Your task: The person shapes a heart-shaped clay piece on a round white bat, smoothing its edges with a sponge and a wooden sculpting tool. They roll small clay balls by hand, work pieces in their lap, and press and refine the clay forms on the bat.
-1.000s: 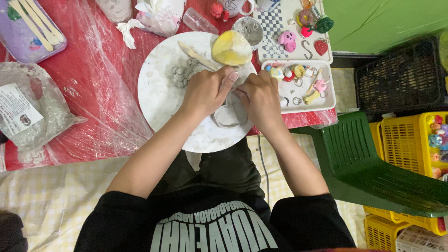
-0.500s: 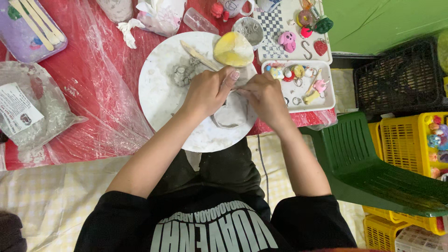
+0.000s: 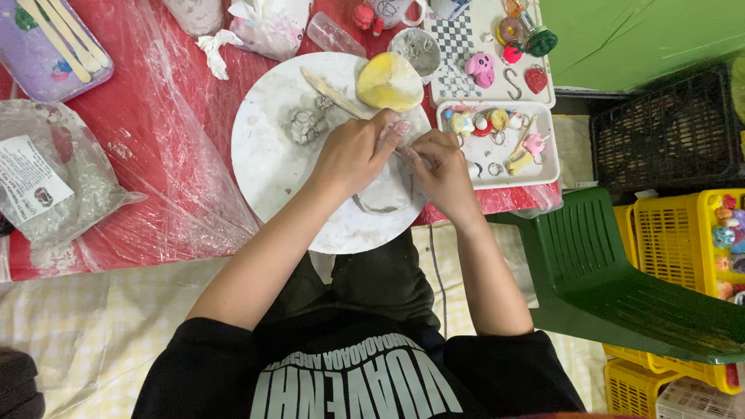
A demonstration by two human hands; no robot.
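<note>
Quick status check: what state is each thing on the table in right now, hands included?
Left hand: fingers pinching the grey clay.
Right hand: fingertips pressed on the same clay.
Grey clay piece: flattened, on the round white board.
Yellow sponge: resting on the board's edge.
Wooden tool: lying flat, untouched.
Clear bag: lying flat, clay inside.

The person wore a black short-sleeved shirt (image 3: 357, 372) with large white lettering across the chest; both forearms were bare, hands ringless
</note>
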